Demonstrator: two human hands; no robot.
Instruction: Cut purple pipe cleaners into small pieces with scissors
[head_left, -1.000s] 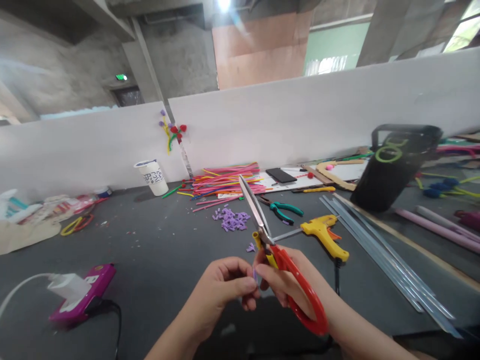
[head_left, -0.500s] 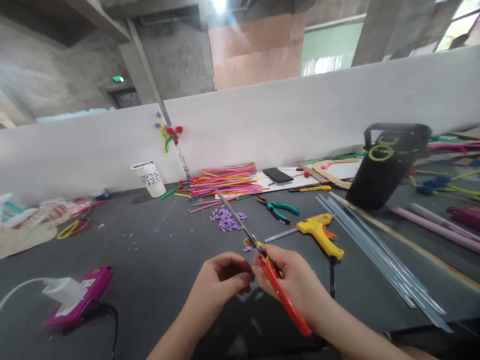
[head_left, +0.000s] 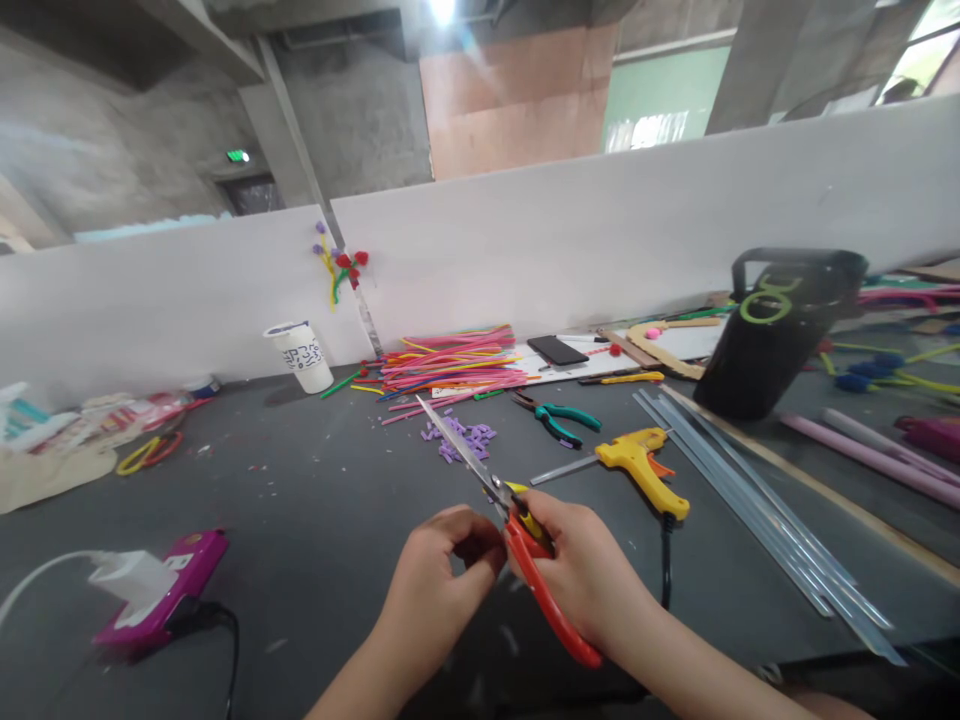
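Note:
My right hand (head_left: pixel 592 565) is wrapped round a pair of scissors (head_left: pixel 546 592) with red handles and a yellow part near the pivot. Their blades point up and away to the left, over a heap of short purple pieces (head_left: pixel 472 440) on the tabletop. Close beside the pivot, my left hand (head_left: pixel 435 575) is curled with thumb and fingers pinched together. Whatever those fingertips hold, if anything, is hidden. The two hands nearly touch.
Bundled pipe cleaners (head_left: pixel 450 362) lie at the back. Teal-handled pliers (head_left: pixel 559 418), a yellow glue gun (head_left: pixel 641 465), clear glue sticks (head_left: pixel 757 500) and a black bottle (head_left: pixel 772 340) are to the right. A white cup (head_left: pixel 301 360) and magenta power strip (head_left: pixel 169 590) are left.
The scissors have turned slightly, their tips shifting left and down, and their handles look more spread. My left hand's fingers have shifted slightly and remain pinched by the scissors.

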